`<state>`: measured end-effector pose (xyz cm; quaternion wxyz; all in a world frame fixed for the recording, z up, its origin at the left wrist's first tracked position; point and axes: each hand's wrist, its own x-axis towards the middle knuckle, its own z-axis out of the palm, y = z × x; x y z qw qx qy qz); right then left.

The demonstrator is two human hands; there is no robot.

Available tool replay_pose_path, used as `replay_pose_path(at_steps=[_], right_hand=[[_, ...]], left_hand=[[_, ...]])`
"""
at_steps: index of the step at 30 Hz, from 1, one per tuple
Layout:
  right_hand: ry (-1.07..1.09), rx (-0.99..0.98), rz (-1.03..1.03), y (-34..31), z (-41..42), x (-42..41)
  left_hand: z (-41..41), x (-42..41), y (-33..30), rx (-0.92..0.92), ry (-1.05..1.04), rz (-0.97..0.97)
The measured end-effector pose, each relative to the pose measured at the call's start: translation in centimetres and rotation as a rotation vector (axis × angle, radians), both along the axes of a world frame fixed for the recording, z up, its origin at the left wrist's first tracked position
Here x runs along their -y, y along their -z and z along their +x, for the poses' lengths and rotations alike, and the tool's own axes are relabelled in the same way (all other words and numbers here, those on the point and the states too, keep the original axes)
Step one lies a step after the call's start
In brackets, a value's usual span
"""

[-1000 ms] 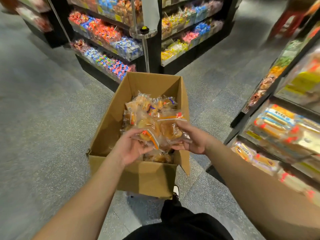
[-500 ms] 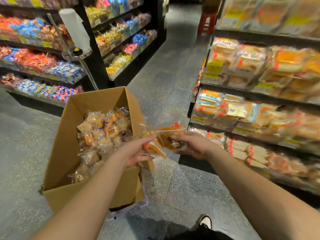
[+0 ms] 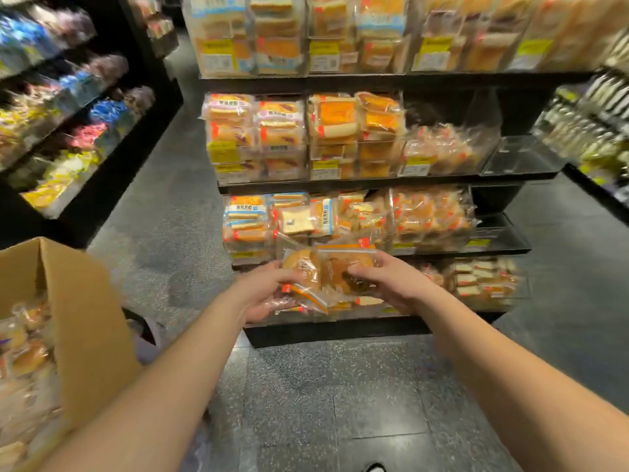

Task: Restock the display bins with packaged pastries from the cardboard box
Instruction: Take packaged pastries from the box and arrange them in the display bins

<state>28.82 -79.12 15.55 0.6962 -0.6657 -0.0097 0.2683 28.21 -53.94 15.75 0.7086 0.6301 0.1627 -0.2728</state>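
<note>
Both my hands hold a bunch of clear-wrapped round pastries (image 3: pixel 323 270) with orange and red seals, out in front of the lower shelves. My left hand (image 3: pixel 263 294) grips the bunch from the left and below. My right hand (image 3: pixel 388 282) grips it from the right, thumb over the top pack. The cardboard box (image 3: pixel 85 321) stands at the lower left on the floor, open, with several more wrapped pastries (image 3: pixel 23 362) inside. Clear display bins (image 3: pixel 442 148) on the black shelf unit ahead hold similar packs; one bin (image 3: pixel 520 155) at the right of the second shelf looks bare.
The black shelf unit (image 3: pixel 374 183) ahead carries several rows of packaged bread and cake. Another shelf unit (image 3: pixel 68 131) of coloured sweets runs along the left. A grey speckled floor (image 3: pixel 323 403) lies between them. The tip of my shoe (image 3: pixel 372 467) shows at the bottom edge.
My hands lifted the pastry packs out of the box and carried them right toward the bread shelves. My view turned right, so the box now sits at the left edge.
</note>
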Motion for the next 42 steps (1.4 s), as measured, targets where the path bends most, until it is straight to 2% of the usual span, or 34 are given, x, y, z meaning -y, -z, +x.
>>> replay_pose_path(at_steps=[5,10,19,28,33,37,39,42], right_hand=[[0.159,-0.035,0.037,-1.8,1.4,12.3],[0.131,-0.048,0.116,-3.1,3.4,21.0],[0.110,-0.003,0.087,-3.7,7.3,25.4],[0.316,0.048,0.031,-4.4,17.1,29.4],[0.418,0.028,0.092,-5.2,23.6,30.5],[0.511,0.008,0.144,-4.9,27.7,31.3],[0.524,-0.001,0.152,-4.8,29.5,32.0],[0.419,0.013,0.148,-5.0,32.2,33.6]], left_hand=[[4.2,10.4,-1.6,0.052,0.137,-0.052],[7.7,17.0,-3.6,0.104,0.290,-0.058],[14.9,24.0,-4.4,0.104,0.443,-0.060],[25.7,30.1,-5.0,0.254,0.510,0.042],[32.2,32.2,-6.8,0.439,0.398,0.181],[36.4,33.6,-8.1,0.666,0.466,0.446],[38.2,34.1,-8.5,0.673,0.538,0.509],[40.6,34.8,-9.3,0.652,0.617,0.591]])
